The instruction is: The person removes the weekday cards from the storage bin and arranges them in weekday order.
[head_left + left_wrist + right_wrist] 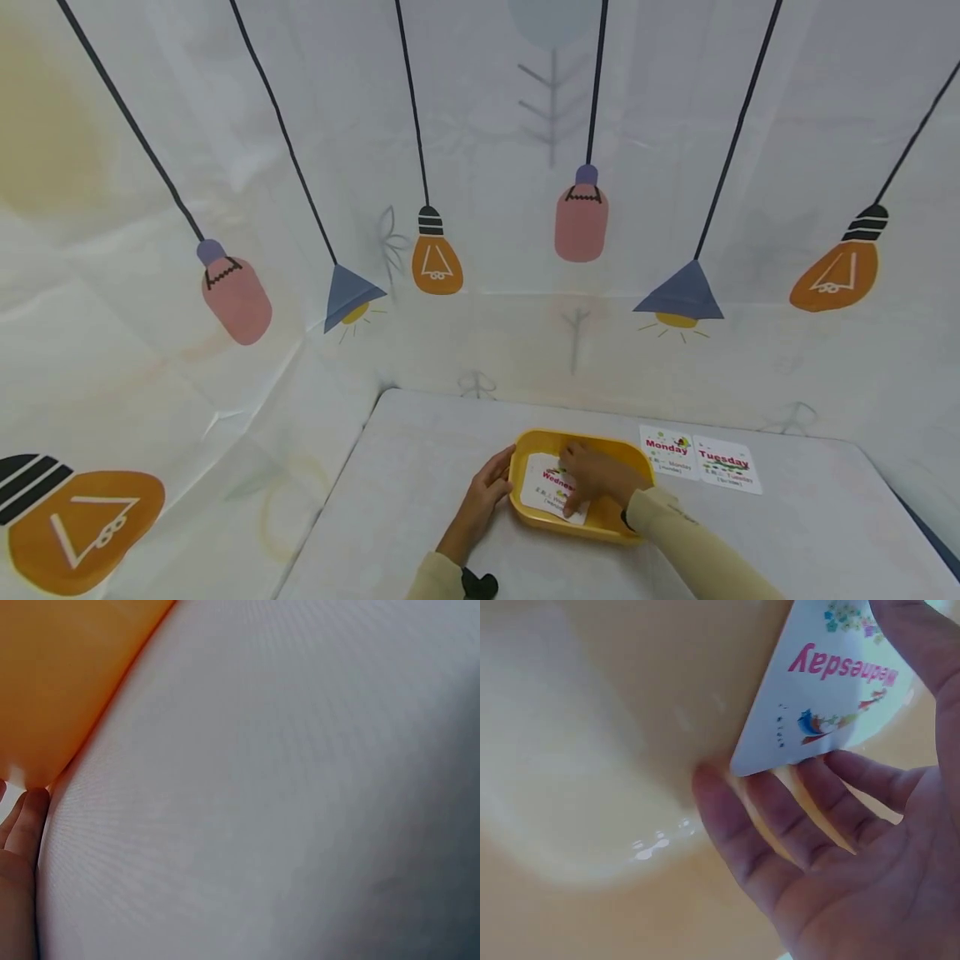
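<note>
A yellow plastic tray [604, 517] stands on the white table. My left hand [483, 493] rests against its left end, the fingers fairly straight at the rim; in the left wrist view the fingertips touch the tray's outer wall. My right hand [606, 477] reaches inside the tray and holds a white card [542, 490] printed "Wednesday" in red. Seen from the right wrist, the thumb lies over one edge of the card [832, 690] and the fingers [780, 802] are at the opposite edge.
Two similar cards, Monday [667, 454] and Tuesday [727, 465], lie side by side on the table [420, 467], behind and right of the tray. A light wall covering [495, 333] printed with hanging lamps rises at the table's back and left edges.
</note>
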The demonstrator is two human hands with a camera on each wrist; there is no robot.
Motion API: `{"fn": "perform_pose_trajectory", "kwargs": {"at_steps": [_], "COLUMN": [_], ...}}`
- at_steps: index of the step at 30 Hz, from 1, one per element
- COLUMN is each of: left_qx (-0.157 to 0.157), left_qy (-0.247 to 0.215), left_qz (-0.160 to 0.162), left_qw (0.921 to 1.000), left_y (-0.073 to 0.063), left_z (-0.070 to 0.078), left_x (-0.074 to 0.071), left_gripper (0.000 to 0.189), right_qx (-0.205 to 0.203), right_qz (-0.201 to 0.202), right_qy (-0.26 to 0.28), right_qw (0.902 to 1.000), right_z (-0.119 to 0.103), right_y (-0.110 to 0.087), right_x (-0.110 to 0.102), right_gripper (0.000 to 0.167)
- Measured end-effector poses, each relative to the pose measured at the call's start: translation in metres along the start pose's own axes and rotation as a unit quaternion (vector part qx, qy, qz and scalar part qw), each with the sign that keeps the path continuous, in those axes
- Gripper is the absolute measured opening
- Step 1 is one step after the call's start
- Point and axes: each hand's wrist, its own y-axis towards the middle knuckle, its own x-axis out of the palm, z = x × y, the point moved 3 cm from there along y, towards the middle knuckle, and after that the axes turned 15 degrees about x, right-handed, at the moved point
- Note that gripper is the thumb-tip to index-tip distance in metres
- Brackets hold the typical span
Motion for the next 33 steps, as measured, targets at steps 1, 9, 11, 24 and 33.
{"fn": "perform_pose_trajectory", "kwargs": {"at_steps": [1, 9, 11, 24, 33], "left_qx": [-0.001, -0.009, -0.007, -0.003, -0.009], "left_qy": [0.000, 0.001, -0.003, 0.006, 0.007], "left_qz": [0.000, -0.003, -0.003, 0.001, 0.003], "left_qw": [1.0000, 1.0000, 1.0000, 1.0000, 0.9999], "left_y": [0.000, 0.000, 0.000, 0.000, 0.000], "left_z": [0.000, 0.001, 0.000, 0.000, -0.002], "left_x": [0.000, 0.001, 0.000, -0.001, -0.001], "left_gripper": [0.059, 0.060, 0.060, 0.058, 0.057], "right_qx": [0.008, 0.007, 0.001, -0.050, -0.018], "right_qz": [-0.003, 0.013, 0.027, 0.138, 0.086], "right_qy": [0.000, -0.017, -0.028, -0.079, 0.023], "right_qw": [1.0000, 0.9997, 0.9993, 0.9860, 0.9958], "right_z": [-0.001, -0.005, -0.007, -0.009, -0.005], "right_y": [-0.001, -0.005, -0.007, -0.002, 0.003], "right_x": [0.000, 0.000, -0.001, -0.001, -0.009], "right_gripper": [0.085, 0.086, 0.084, 0.081, 0.048]}}
